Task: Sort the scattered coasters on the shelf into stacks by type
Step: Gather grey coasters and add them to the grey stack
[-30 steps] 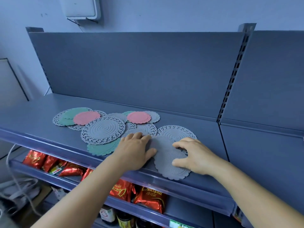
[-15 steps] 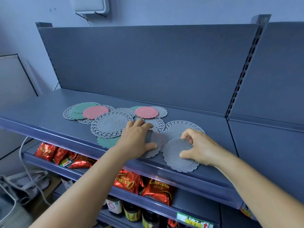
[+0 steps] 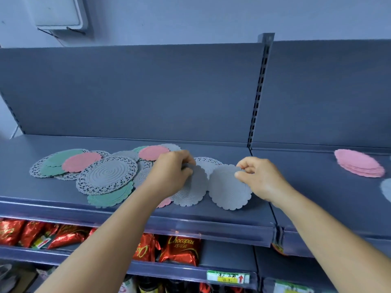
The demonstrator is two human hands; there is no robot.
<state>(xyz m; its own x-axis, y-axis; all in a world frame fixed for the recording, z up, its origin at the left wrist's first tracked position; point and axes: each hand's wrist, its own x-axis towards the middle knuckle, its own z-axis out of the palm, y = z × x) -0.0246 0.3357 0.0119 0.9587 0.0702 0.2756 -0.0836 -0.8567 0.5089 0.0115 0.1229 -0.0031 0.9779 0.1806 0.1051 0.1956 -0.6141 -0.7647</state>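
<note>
Left hand (image 3: 171,174) pinches the far edge of a grey scalloped coaster (image 3: 191,187), right hand (image 3: 260,178) pinches another (image 3: 229,189). Both are round, lying near-flat by the shelf (image 3: 211,216) front edge, side by side. Pink stack (image 3: 359,163) well off to the right.

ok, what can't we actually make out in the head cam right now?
- Pink coaster at the shelf's front edge: mostly hidden under the left forearm and a grey coaster.
- Left hand fingertips: curled behind that coaster's rim, so the grip is unclear.
- Grey coaster at the right edge: cut off by the frame.
- Pink stack: count too fine to tell.
- Price tag: blurred, unreadable.
</note>
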